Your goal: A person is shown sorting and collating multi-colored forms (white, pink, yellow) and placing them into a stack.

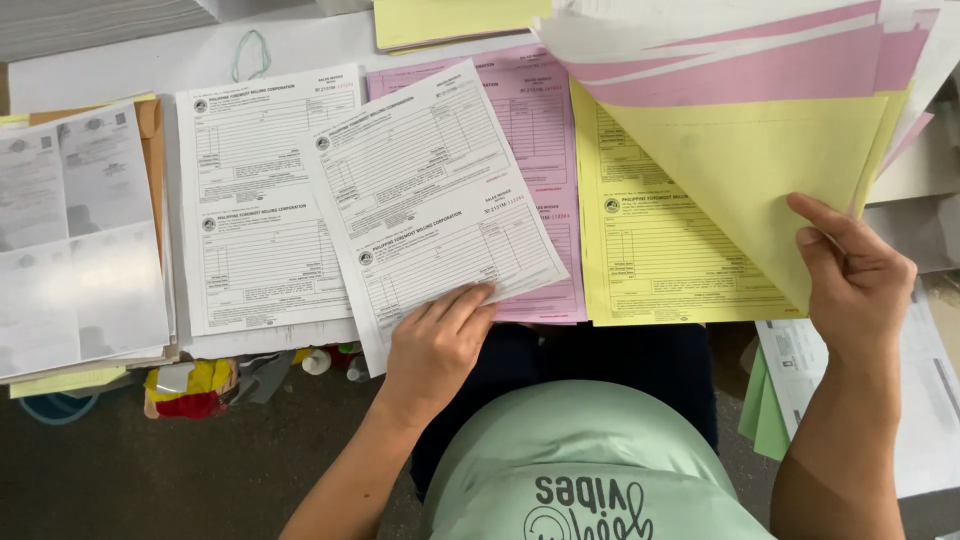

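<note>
at the far left edge of the desk [90, 75] lies a stack of grey printed sheets [75, 235] over a brown folder [150, 150], with a pale yellow sheet [60, 382] poking out beneath. a green rubber band [251, 52] rests near the back edge. just beside the grey stack sits a pile of white forms [255, 200], squared to the front edge.

the left hand [437, 340] is spread nearly flat, fingers extended and slightly fanned, fingertips [478, 295] pressing on the lower corner of a single white form [430, 200]. it pinches nothing; it only rests on the paper. that form lies tilted, overlapping the white pile on one side and the pink forms [540, 130] on the other, its lower corner hanging past the front edge.

right of the pink forms is a pile of yellow forms [650, 260], flat at the front edge. the right hand [855, 280] is closed in a pinch, thumb in front and fingers behind, gripping the edge of a fan of lifted sheets [760, 110]: a blank yellow back facing the camera, pink and white layers showing above it. these sheets curl up off the yellow pile.

below the desk edge, a red and yellow bundle [185, 388] lies on the floor, and green sheets [765, 415] and a white paper [930, 400] sit at the right.
</note>
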